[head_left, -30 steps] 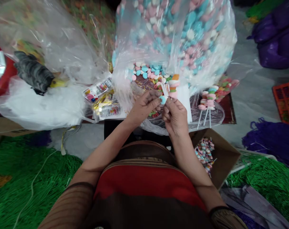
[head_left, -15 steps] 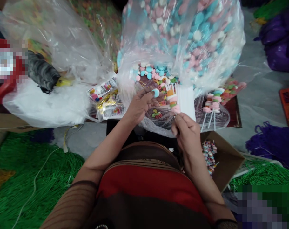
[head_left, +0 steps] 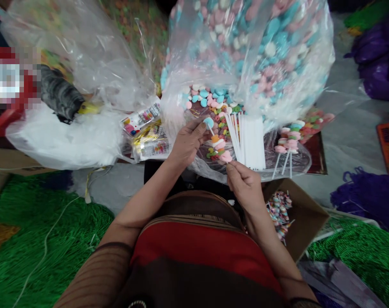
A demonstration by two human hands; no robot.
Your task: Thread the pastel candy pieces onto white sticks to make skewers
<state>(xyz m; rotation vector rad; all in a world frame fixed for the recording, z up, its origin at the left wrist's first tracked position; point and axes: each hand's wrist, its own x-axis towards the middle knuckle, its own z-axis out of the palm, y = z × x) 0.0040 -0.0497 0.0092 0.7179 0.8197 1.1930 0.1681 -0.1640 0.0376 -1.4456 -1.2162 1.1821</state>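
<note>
Between thumb and fingers, my left hand (head_left: 188, 142) pinches a blue and white marshmallow (head_left: 209, 123). My right hand (head_left: 245, 182) is closed on the lower end of a candy skewer (head_left: 220, 147), a white stick threaded with pink, orange, white and green pieces. The stick's bare tip meets the marshmallow; whether it has gone in I cannot tell. Beside the skewer lies a pile of white sticks (head_left: 252, 141). Loose marshmallows (head_left: 204, 97) and small gummy rings (head_left: 225, 119) sit on clear plastic just beyond my hands.
A large clear bag of marshmallows (head_left: 271, 55) stands at the back. Finished skewers (head_left: 289, 139) rest at the right. Below them is a cardboard box (head_left: 306, 214) holding wrapped sweets. Printed wrappers (head_left: 151, 143) lie left of my hands, near a white plastic bag (head_left: 69, 141).
My right hand has moved left and slightly down, tilting the skewer so its tip reaches the marshmallow. My left hand stays almost in place, still pinching the marshmallow.
</note>
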